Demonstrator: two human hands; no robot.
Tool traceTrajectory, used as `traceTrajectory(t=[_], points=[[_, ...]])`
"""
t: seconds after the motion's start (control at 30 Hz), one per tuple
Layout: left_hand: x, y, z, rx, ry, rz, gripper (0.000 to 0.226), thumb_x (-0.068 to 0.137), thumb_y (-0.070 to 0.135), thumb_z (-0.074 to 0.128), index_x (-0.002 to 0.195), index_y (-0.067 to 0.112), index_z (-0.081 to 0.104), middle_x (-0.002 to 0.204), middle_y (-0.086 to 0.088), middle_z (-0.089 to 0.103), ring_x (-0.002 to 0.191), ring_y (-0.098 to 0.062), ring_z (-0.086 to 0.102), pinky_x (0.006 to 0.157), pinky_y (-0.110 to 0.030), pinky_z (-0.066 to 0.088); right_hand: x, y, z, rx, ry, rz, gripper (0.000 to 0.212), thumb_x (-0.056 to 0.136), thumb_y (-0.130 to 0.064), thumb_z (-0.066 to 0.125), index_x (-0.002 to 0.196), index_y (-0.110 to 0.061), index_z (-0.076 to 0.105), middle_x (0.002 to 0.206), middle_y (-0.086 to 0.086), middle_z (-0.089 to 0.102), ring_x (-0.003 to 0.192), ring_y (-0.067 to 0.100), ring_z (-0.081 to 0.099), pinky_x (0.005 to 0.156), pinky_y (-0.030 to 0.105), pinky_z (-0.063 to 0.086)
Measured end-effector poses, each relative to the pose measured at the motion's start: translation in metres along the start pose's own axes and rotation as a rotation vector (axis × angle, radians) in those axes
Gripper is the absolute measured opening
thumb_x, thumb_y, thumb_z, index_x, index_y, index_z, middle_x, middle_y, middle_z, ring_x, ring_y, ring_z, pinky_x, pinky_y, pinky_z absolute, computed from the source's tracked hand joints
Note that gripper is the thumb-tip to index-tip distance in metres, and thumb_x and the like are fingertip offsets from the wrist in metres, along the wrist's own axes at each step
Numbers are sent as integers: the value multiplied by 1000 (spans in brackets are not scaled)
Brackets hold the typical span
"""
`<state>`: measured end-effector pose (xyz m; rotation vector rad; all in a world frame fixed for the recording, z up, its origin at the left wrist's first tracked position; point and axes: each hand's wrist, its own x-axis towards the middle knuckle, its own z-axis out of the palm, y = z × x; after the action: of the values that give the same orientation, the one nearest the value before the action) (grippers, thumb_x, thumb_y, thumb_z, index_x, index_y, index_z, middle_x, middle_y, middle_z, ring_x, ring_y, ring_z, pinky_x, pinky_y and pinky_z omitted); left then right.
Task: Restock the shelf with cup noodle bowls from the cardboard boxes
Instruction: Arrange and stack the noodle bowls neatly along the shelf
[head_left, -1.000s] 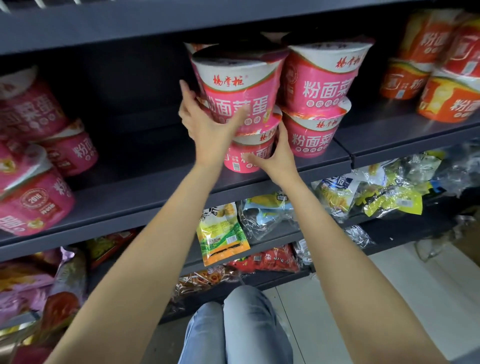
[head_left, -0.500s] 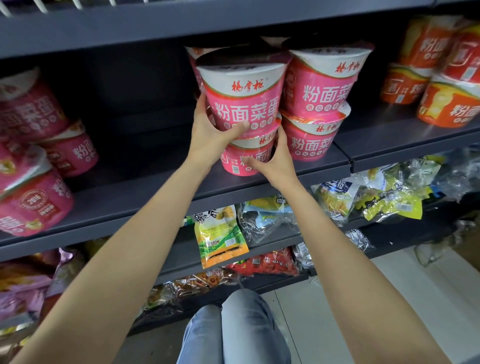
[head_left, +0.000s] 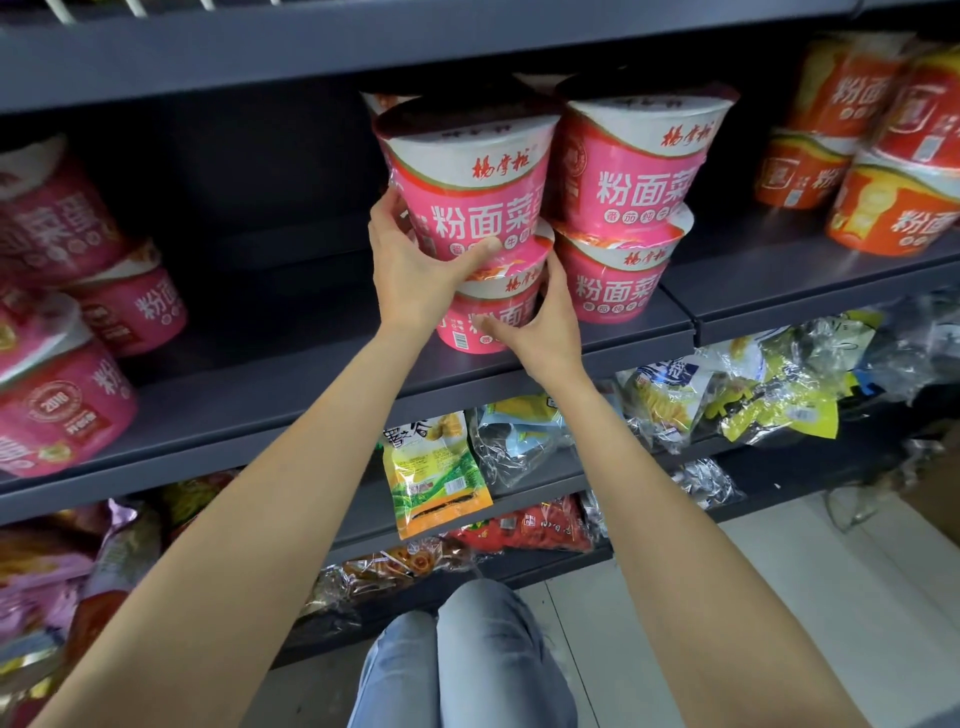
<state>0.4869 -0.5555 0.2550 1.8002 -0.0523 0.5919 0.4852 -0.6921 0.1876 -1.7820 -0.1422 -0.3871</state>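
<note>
There are 2 hands, the left hand and the right hand, and 1 knee in jeans. At centre stand 4 pink bowls in plain sight as 2 stacks of 2, namely the upper held bowl, the lower held bowl, the upper right bowl and the lower right bowl, with the rim of a 5th bowl showing behind. At the left are at least 4 more pink bowls, blurred, at the right about 5 orange bowls, and the snack bags below are too jumbled to count.
</note>
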Motion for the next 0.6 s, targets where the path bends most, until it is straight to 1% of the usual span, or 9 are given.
traceTrajectory(t=[0.1, 0.17, 0.23, 0.3, 0.33, 0.37, 0.47, 0.53, 0.6], points=[[1, 0, -5, -9, -17, -2, 111, 51, 49, 91, 139, 15, 32, 136, 1, 48, 122, -6, 52, 101, -32, 49, -3, 2, 5, -3, 31, -10, 110, 59, -47, 85, 148, -27, 23, 144, -3, 40, 132, 14, 40, 106, 42, 41], [3, 1, -7, -10, -31, 2, 109, 52, 47, 91, 139, 15, 34, 135, 2, 49, 121, -6, 52, 101, -31, 49, -3, 5, 8, 12, 34, 2, 112, 57, -49, 84, 146, -24, 21, 144, -2, 36, 133, 15, 36, 108, 44, 39], [4, 2, -9, -8, -58, 10, 107, 54, 42, 92, 139, 14, 33, 135, 3, 49, 122, -6, 51, 102, -28, 47, 1, 8, 8, 53, -3, 25, 115, 56, -43, 87, 145, -22, 17, 144, 0, 30, 134, 16, 34, 109, 45, 37], [5, 3, -11, 4, -91, 13, 106, 56, 39, 92, 140, 13, 31, 135, 3, 48, 122, -5, 50, 101, -25, 47, 7, 10, 6, 105, -90, 52, 120, 59, -29, 90, 145, -22, 7, 145, -1, 25, 133, 14, 35, 110, 40, 38], [5, 4, -11, 9, -107, 12, 107, 57, 38, 91, 141, 13, 30, 135, 3, 48, 121, -5, 51, 101, -24, 47, 9, 10, 4, 106, -123, 65, 122, 61, -24, 90, 145, -23, 2, 145, -3, 25, 131, 13, 36, 108, 37, 39], [6, 4, -12, 12, -120, 9, 107, 59, 36, 91, 141, 12, 28, 134, 3, 48, 121, -5, 51, 100, -24, 47, 10, 9, 4, 90, -135, 77, 126, 60, -24, 90, 146, -25, -2, 145, -4, 27, 130, 12, 38, 107, 36, 40], [7, 4, -14, 9, -144, 3, 105, 62, 32, 90, 143, 11, 26, 133, 4, 50, 118, -3, 53, 98, -20, 48, 3, 6, 10, 1, -35, 92, 129, 50, -44, 89, 146, -39, 3, 146, -4, 36, 131, 16, 41, 106, 44, 41], [6, 4, -13, 1, -141, 7, 105, 63, 31, 89, 144, 10, 26, 133, 4, 50, 118, -3, 53, 97, -18, 47, -4, 5, 18, -76, 74, 76, 125, 51, -47, 87, 147, -36, 8, 144, -3, 39, 132, 18, 40, 107, 47, 39], [4, 4, -10, -7, -131, 10, 105, 63, 30, 89, 144, 10, 26, 134, 3, 50, 119, -4, 52, 97, -17, 47, -7, 4, 26, -112, 151, 61, 123, 53, -44, 87, 148, -31, 10, 145, -2, 38, 132, 19, 39, 107, 49, 37]])
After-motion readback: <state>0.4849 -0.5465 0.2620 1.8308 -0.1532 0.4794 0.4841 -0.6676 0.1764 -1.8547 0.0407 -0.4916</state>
